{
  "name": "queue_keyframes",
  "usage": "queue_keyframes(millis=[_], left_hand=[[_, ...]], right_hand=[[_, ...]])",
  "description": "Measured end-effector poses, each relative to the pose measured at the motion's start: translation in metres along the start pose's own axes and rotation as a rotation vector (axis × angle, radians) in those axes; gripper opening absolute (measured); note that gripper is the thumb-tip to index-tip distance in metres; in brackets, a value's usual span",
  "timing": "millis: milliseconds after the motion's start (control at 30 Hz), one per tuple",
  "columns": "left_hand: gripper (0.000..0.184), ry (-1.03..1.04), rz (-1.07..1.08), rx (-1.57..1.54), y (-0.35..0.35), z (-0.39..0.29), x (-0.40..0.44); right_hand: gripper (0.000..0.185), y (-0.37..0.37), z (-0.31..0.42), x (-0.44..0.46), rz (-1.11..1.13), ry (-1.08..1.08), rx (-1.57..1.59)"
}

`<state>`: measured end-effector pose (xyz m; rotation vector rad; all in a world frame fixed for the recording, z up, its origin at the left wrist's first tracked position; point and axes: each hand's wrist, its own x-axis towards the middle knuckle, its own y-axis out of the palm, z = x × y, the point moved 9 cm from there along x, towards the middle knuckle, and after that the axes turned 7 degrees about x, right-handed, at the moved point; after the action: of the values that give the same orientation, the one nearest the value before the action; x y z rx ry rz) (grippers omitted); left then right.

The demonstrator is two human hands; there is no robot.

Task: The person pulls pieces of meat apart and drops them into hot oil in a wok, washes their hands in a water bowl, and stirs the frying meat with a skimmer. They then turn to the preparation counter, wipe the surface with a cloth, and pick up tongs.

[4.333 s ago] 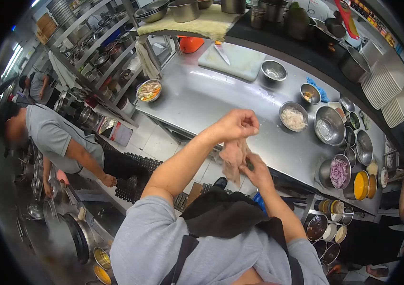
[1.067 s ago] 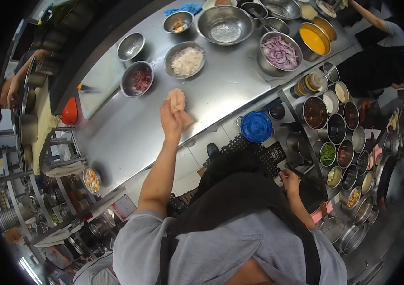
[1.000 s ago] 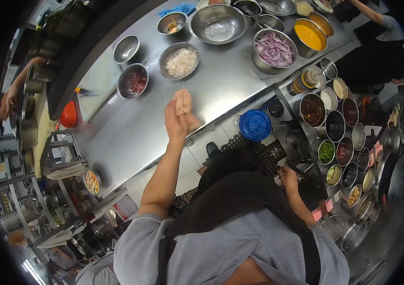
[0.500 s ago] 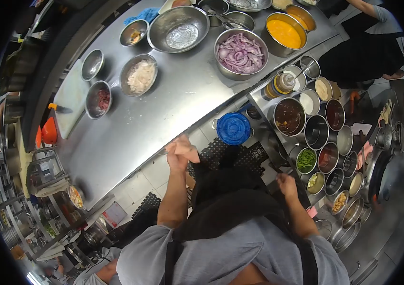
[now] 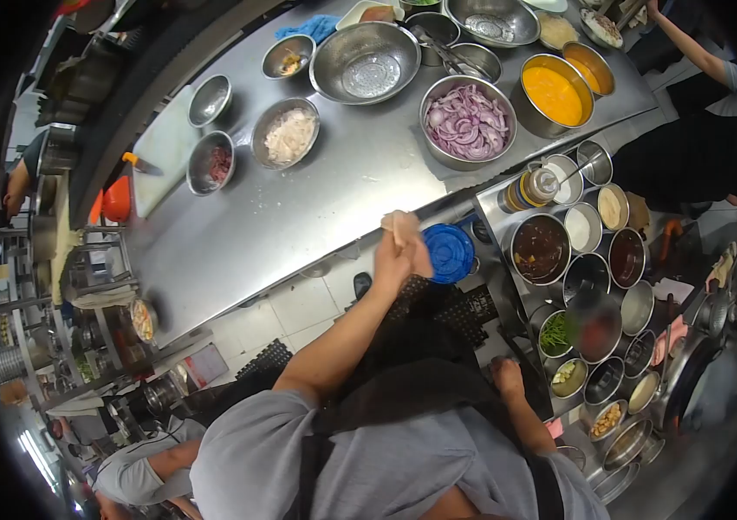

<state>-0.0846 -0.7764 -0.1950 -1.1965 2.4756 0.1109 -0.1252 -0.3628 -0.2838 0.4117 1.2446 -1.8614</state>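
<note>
My left hand is closed around a crumpled, thin, pale pink item, slightly blurred, at the front edge of the steel table. Just right of that hand, lower down, stands a blue round container. My right hand hangs low by the side counter with its fingers curled and nothing visible in them. On the table are a bowl of whitish pieces, a bowl of dark red pieces and a pot of sliced purple onion.
Pots of sauce and chopped greens crowd the side counter at right. A knife lies on the white cutting board. Orange liquid fills a pot. Co-workers are at lower left and upper right.
Earlier both my hands were at the pink item; now only my left holds it. Over the last half second that hand has moved right, towards the blue container. The head view has turned.
</note>
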Motion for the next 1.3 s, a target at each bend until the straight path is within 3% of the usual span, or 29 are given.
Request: queue_keyframes(millis=[33, 67, 133, 233, 333, 400, 500, 567, 633, 700, 767, 800, 867, 1033, 1100, 1233, 1300], left_hand=[[0.044, 0.149, -0.052, 0.344, -0.017, -0.024, -0.007], [0.044, 0.154, -0.057, 0.351, -0.027, -0.027, -0.004], [0.053, 0.661, -0.246, 1.104, -0.031, -0.066, -0.008], [0.053, 0.750, -0.133, 1.266, -0.055, -0.044, 0.010], [0.041, 0.672, -0.570, 1.289, -0.153, -0.037, 0.026], [0.042, 0.580, -0.647, 1.236, -0.215, -0.032, 0.051], [0.038, 0.640, -0.708, 1.024, -0.235, -0.090, 0.053], [0.037, 0.650, -0.636, 0.873, -0.215, -0.088, 0.067], [0.029, 0.920, -0.682, 0.810, -0.145, -0.148, 0.035], [0.040, 1.001, -0.639, 0.845, -0.076, -0.152, 0.050], [0.052, 0.840, -0.511, 1.086, -0.013, -0.117, 0.098], [0.060, 0.649, -0.133, 1.201, 0.014, -0.090, 0.122], [0.058, 0.657, -0.187, 1.180, 0.012, -0.088, 0.126], [0.062, 0.532, -0.301, 1.256, -0.073, -0.072, 0.110], [0.064, 0.474, -0.456, 1.307, -0.129, -0.059, 0.094], [0.061, 0.439, -0.575, 1.304, -0.220, -0.054, 0.060], [0.055, 0.639, -0.495, 1.173, -0.242, -0.056, 0.053]], right_hand=[[0.016, 0.001, 0.007, 0.008, -0.011, -0.013, -0.057], [0.016, 0.000, 0.013, 0.016, -0.010, -0.021, -0.051], [0.018, 0.002, 0.037, 0.037, 0.041, -0.061, -0.089], [0.018, -0.013, 0.084, 0.052, 0.011, -0.150, -0.009], [0.019, -0.033, 0.116, 0.057, -0.078, -0.264, 0.148], [0.019, -0.030, 0.112, 0.058, -0.094, -0.281, 0.157], [0.022, -0.025, 0.088, 0.051, -0.090, -0.242, 0.102], [0.024, -0.025, 0.068, 0.038, -0.069, -0.185, 0.021], [0.025, -0.029, 0.051, 0.026, -0.028, 0.000, -0.027], [0.025, -0.035, 0.049, 0.017, -0.036, -0.019, -0.065], [0.024, -0.037, 0.049, 0.018, -0.030, -0.039, -0.106], [0.023, -0.035, 0.047, 0.022, -0.020, -0.027, -0.091], [0.022, -0.044, 0.056, 0.027, 0.000, -0.024, -0.115], [0.021, -0.052, 0.119, 0.043, -0.054, -0.088, -0.018], [0.021, -0.050, 0.138, 0.047, -0.072, -0.151, -0.018], [0.019, -0.038, 0.191, 0.058, -0.044, -0.376, -0.090], [0.019, -0.036, 0.243, 0.062, -0.019, -0.463, -0.072]])
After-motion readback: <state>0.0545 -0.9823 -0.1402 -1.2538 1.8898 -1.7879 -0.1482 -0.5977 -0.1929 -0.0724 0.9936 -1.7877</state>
